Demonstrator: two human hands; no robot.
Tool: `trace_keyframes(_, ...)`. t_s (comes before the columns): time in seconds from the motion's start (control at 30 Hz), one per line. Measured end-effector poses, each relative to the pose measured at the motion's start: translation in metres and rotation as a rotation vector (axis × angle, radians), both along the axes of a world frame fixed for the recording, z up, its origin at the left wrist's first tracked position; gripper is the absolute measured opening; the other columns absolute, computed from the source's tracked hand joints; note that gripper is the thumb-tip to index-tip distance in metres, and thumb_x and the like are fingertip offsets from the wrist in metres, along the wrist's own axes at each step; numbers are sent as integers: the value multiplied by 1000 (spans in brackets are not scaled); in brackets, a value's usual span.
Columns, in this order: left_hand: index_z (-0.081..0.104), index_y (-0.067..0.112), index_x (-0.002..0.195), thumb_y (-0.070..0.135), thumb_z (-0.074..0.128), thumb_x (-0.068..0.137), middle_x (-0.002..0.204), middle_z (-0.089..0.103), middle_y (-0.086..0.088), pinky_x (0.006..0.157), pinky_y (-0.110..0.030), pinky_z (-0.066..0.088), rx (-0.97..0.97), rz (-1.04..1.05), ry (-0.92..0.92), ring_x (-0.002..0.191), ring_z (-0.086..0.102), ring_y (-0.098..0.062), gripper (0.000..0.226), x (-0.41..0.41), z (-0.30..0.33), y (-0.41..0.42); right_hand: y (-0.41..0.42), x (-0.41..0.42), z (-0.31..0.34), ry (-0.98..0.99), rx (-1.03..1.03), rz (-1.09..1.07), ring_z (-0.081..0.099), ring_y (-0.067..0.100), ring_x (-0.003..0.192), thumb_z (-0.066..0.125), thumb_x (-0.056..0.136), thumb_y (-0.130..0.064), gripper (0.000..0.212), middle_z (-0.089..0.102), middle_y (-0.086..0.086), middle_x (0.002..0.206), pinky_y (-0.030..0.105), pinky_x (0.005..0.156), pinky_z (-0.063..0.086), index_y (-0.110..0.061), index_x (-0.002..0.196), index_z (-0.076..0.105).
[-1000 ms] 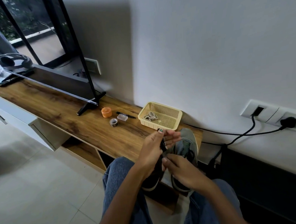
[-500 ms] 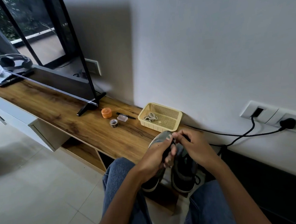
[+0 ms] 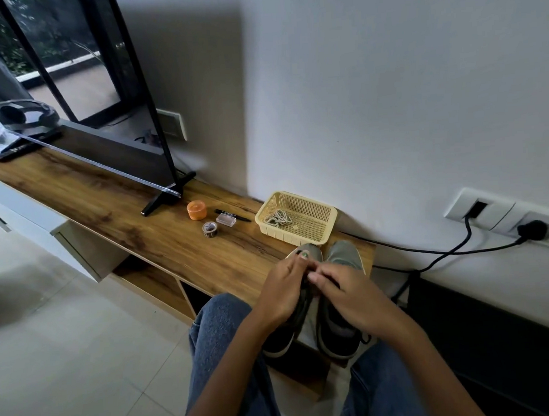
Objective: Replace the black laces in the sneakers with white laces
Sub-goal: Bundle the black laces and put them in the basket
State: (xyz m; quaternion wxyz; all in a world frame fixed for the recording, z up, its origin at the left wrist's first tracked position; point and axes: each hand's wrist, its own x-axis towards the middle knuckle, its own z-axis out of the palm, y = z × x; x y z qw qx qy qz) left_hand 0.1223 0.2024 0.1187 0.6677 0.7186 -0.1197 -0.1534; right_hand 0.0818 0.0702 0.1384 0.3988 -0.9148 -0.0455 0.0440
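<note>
I see both hands, left (image 3: 284, 293) and right (image 3: 349, 292), pinching the black lace (image 3: 306, 295) over the left sneaker (image 3: 312, 254) on the counter (image 3: 172, 247).

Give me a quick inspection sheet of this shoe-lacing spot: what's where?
Surface: wooden shelf, sneakers at its right end.
Job's things: two grey sneakers side by side; white laces inside yellow basket.
Clutter: orange tub, tape roll, clear box, pen, TV.
Hands: left hand and right hand working at the left sneaker's lacing.
Cables: black cable to wall socket.
Surroundings: white wall, tiled floor.
</note>
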Motion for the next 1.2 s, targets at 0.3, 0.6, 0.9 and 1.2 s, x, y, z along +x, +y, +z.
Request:
trace_keyframes(0.3, 46, 15, 64, 43, 32, 102, 46, 36, 6, 55, -25, 30, -296, -120, 361, 45, 32, -10, 49, -3, 11, -4, -15, 24, 8, -127, 122, -232, 58, 32, 71, 54, 90, -44, 35, 62, 13, 73, 45, 65, 44, -13, 74, 61)
trace_keyframes(0.6, 61, 3, 104, 24, 25, 106, 94, 74, -11, 76, -22, 56, -625, 70, 383, 89, 71, -21, 42, 9, 6, -7, 16, 1, -28, 140, 4, -49, 52, 6, 64, 37, 102, -27, 33, 56, -5, 71, 27, 66, 42, -20, 73, 49)
trace_keyframes(0.9, 60, 9, 72, 30, 30, 105, 60, 57, -2, 53, -16, 42, 34, -42, 46, 52, 53, -5, 49, -5, -1, 3, 3, 11, 17, 63, -85, -66, 57, 15, 74, 52, 96, -31, 23, 60, 1, 78, 28, 65, 40, -19, 77, 56)
trace_keyframes(1.2, 46, 13, 67, 39, 34, 100, 50, 37, 2, 57, -23, 39, -566, -90, 464, 46, 37, -11, 44, -4, 12, 0, -6, 17, -4, -3, 178, -229, 55, 15, 67, 47, 96, -44, 35, 57, 0, 70, 35, 68, 43, -19, 75, 59)
